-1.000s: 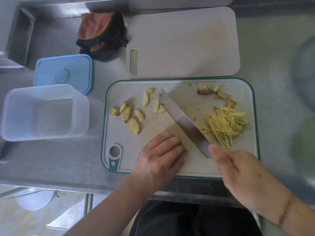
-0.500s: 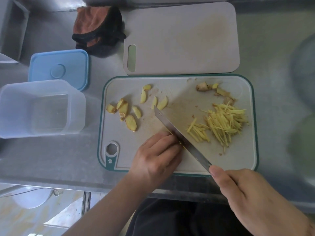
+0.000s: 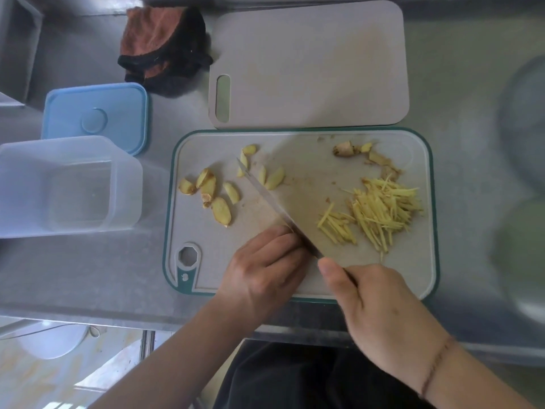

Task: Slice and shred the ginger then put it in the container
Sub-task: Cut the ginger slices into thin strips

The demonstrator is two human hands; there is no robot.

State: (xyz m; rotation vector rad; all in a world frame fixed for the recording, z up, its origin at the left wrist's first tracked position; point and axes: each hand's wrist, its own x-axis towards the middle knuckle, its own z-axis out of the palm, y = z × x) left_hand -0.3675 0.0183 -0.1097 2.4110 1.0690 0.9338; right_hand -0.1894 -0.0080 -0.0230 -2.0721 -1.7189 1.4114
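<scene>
On the teal-rimmed cutting board (image 3: pixel 309 175), several ginger slices (image 3: pixel 219 196) lie at the left. A heap of ginger shreds (image 3: pixel 383 211) lies at the right, with a smaller bunch of shreds (image 3: pixel 336 228) beside it. My right hand (image 3: pixel 371 302) grips the handle of a knife (image 3: pixel 271 199); the blade runs diagonally, its tip among the slices. My left hand (image 3: pixel 265 261) rests on the board with curled fingers, knuckles against the blade. Whatever is under its fingers is hidden. The clear plastic container (image 3: pixel 126 175) stands to the left of the board.
A blue lid (image 3: pixel 94 116) lies behind the container. A second grey board (image 3: pixel 309 63) and an orange-black cloth (image 3: pixel 165 48) are at the back. Ginger scraps (image 3: pixel 345 149) sit at the board's far edge. A blurred bowl (image 3: pixel 528 113) is at the right.
The knife lay flat, pushing shreds rightward; now it stands on edge against my left knuckles, its tip further forward. A small bunch of shreds is left beside the heap.
</scene>
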